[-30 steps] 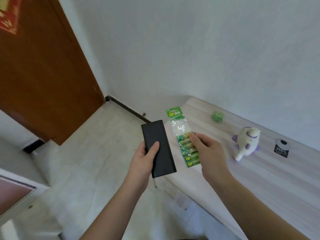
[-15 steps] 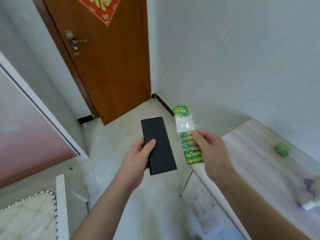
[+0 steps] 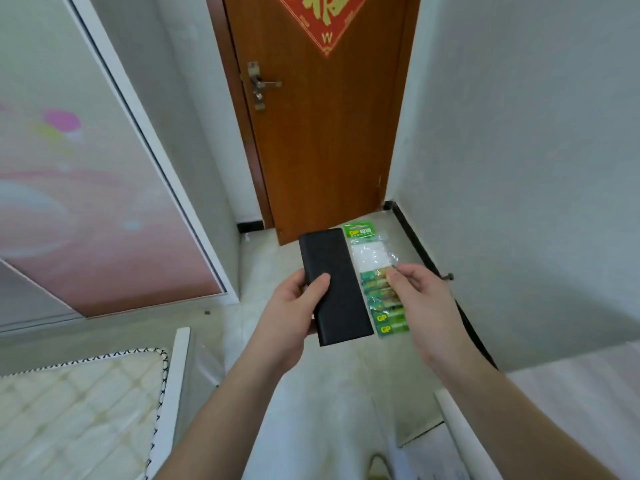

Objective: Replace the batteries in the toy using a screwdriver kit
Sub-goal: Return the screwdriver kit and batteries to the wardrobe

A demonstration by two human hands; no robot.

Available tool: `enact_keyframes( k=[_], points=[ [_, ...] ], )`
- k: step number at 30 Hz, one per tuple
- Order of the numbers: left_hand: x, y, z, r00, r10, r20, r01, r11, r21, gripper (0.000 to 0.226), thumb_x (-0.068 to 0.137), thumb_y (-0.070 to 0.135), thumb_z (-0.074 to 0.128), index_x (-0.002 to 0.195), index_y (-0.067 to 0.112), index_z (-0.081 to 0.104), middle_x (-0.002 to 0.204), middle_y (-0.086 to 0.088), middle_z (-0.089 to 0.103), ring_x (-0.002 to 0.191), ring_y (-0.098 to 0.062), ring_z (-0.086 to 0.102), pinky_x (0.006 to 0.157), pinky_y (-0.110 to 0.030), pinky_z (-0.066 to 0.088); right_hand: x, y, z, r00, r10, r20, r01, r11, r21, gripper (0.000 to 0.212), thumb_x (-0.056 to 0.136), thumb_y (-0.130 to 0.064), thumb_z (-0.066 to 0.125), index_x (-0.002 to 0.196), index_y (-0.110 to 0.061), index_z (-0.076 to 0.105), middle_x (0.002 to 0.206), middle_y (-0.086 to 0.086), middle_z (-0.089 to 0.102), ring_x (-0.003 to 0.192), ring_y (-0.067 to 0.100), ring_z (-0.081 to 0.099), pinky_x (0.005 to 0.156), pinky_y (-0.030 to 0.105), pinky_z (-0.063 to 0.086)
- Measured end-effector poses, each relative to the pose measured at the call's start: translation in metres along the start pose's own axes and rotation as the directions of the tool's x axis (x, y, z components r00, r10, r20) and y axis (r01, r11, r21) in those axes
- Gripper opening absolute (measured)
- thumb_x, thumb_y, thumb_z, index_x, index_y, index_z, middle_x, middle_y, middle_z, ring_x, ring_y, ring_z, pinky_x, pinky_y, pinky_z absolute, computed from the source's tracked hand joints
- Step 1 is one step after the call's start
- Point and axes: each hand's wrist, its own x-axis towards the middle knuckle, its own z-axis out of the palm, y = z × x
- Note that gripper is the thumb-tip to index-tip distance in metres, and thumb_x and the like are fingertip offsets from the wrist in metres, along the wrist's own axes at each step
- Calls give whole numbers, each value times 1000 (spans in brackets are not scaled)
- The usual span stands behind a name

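Battery pack [image 3: 377,278], green GP strip in clear wrap, is hanging upright in the air over the floor [image 3: 311,382], right hand [image 3: 420,306] pinching it mid-strip with thumb and fingers curled on it. Touching its left edge is a black flat case [image 3: 334,285]; left hand [image 3: 291,317] is gripping it, thumb pressing across the front, fingers wrapping behind. Brown door [image 3: 325,133] standing ahead, mattress [image 3: 76,410] lying lower left, pale table edge [image 3: 571,393] showing lower right.
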Motion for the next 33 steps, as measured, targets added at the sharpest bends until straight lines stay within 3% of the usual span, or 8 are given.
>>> enact_keyframes(
  k=[4,9,14,21,25,31,33],
  points=[
    [31,21,9,999,15,-42,-15,1000,5,21,96,25,55,116,22,62,102,2,75,93,-15,71,71,-32,57,47,-17,-1,997,14,72,-17,999,48,6,95,-21,59,97,-20,64,82,-1,71,62,4,68,50,18,49],
    [59,36,10,988,64,-141,-62,998,23,29,92,22,61,120,16,58,102,-8,74,96,-23,71,81,-45,59,97,-34,1,978,58,200,-64,998,27,12,95,-22,59,103,-16,64,88,2,71,62,4,67,49,18,48],
    [75,51,-6,963,96,-251,-107,994,-28,29,90,18,64,118,16,57,88,-5,75,87,-23,72,68,-37,58,136,-52,21,952,83,295,-92,996,17,16,94,-25,59,107,-19,64,89,0,73,71,12,72,54,23,51],
    [107,83,-53,915,97,-392,-159,979,-129,28,89,22,64,116,14,60,91,-6,75,81,-19,73,60,-29,55,179,-85,105,894,45,446,-36,999,-28,16,95,-27,57,108,-21,65,91,-3,74,76,11,72,57,22,53],
    [123,113,-98,892,138,-430,-213,968,-132,27,90,21,63,114,8,61,89,-7,75,77,-16,72,57,-25,54,197,-103,163,867,24,498,-1,999,-47,21,95,-28,57,113,-20,63,94,-3,74,80,13,72,65,28,56],
    [136,159,-169,872,212,-442,-276,957,-86,45,77,32,77,115,12,64,106,-15,72,91,-24,72,76,-39,57,210,-126,245,829,-6,559,22,1000,-21,23,95,-27,57,116,-20,62,95,-2,73,77,10,73,58,22,54],
    [141,169,-188,874,215,-435,-280,956,-89,46,74,35,72,114,13,65,107,-14,72,92,-25,72,77,-40,56,213,-132,266,827,-4,562,11,1000,-8,22,95,-27,57,116,-20,62,94,-2,74,77,10,73,58,22,54]
  ],
)
